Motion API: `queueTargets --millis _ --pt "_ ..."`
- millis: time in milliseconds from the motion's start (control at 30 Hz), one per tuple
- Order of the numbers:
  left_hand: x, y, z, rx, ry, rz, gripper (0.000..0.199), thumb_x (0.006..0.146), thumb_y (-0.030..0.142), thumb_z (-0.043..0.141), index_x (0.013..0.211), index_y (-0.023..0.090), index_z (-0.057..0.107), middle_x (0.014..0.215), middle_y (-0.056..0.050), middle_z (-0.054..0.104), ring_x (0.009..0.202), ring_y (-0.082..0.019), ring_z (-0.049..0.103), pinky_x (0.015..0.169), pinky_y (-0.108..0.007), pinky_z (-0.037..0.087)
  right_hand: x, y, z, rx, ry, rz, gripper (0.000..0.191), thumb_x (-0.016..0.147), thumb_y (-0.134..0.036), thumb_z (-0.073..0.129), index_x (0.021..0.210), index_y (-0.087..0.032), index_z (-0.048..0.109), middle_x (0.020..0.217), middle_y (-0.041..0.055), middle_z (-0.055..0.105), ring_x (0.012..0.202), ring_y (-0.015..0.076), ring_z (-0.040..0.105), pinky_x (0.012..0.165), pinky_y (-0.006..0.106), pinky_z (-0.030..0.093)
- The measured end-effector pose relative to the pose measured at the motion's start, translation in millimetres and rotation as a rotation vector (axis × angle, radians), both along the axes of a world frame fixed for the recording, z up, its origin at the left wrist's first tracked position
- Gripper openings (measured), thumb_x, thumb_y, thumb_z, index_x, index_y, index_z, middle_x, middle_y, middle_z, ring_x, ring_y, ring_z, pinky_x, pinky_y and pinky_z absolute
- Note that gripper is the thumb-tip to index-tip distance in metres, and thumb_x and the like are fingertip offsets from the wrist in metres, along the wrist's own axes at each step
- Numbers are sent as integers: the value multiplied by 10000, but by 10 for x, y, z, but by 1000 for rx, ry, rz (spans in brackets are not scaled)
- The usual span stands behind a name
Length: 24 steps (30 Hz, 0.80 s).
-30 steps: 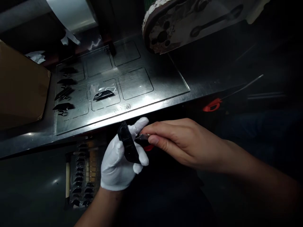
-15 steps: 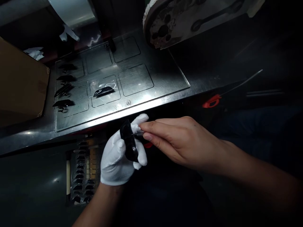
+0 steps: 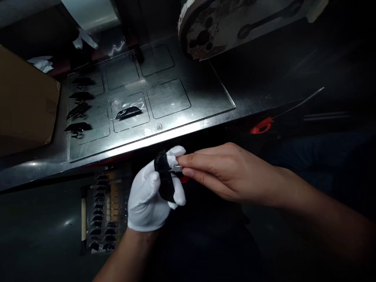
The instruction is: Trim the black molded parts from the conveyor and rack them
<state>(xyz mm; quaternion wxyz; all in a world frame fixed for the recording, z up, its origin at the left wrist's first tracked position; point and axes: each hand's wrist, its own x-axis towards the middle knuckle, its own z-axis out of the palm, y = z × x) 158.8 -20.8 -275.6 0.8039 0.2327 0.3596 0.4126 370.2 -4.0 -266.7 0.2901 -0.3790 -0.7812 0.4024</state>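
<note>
My left hand, in a white glove, is partly closed and holds the black part. The thumb bears on the left side of the part; the other fingers curl behind it and show along its right side. The part stands on end in this grip, tilted, its upper end to the left, in front of the worktop and clear of it.

My right hand is bare. Its thumb and forefinger are pinched together on a small tool. The tool points left, its tip at the right edge of the part near mid-length; I cannot tell whether the tip makes contact.

A clear plate marked with rounded squares lies on the worktop. It carries a bagged part inside one square and a column of four loose parts along the left edge. A carton stands just beside these, to the left. A belt machine overhangs the far side.

Below the worktop, left of my glove, a tray holds rows of black parts. A red handle shows at the front edge, to the right.
</note>
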Motion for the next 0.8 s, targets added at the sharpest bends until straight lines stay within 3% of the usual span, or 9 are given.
queueTargets --millis 100,267,433,500,633,733,800 --pt "-13 24 -8 -32 -15 26 339 955 405 560 1154 208 752 1413 -102 626 527 -17 599 426 -127 420 3 -21 10 -39 -17 35 299 1073 -277 510 1276 -158 694 1113 14 738 945 125 700 810 241 545" --pt "-50 61 -8 -94 -50 42 315 952 398 582 1162 227 745 1190 -61 733 547 -31 617 466 -118 453 -21 -58 19 -75 -35 54 312 1073 -304 511 1322 -226 682 1098 -26 735 910 107 697 759 225 533" --pt "-53 45 -13 -11 65 49 370 937 473 583 1154 226 751 1349 -100 655 504 -15 559 431 -154 404 5 -25 59 -62 39 -53 310 1063 -239 528 1319 -137 670 1176 23 715 1015 85 672 889 188 516" --pt "-43 44 9 28 149 51 385 936 471 578 1178 223 746 1349 -130 651 530 -40 575 436 -168 412 55 16 94 -20 12 -145 347 1048 -202 534 1370 -128 643 1176 50 698 1023 94 655 888 199 515" --pt "-10 74 95 13 299 45 430 935 455 587 1251 193 716 1094 -136 731 589 -75 603 467 -158 469 153 131 200 155 -146 -209 420 1034 -187 530 1446 -145 596 1161 88 678 990 148 641 828 279 526" --pt "20 114 163 15 345 51 398 940 431 575 1224 193 721 1087 -124 731 595 -77 608 472 -159 478 178 221 299 255 -207 -207 362 1048 -219 524 1380 -142 645 1101 86 707 975 169 660 840 312 530" --pt "37 138 202 4 352 44 386 949 417 559 1228 200 716 932 -100 738 595 -83 605 480 -153 476 179 272 360 283 -257 -187 303 1056 -243 513 1277 -168 707 1048 79 717 957 178 666 836 316 525"
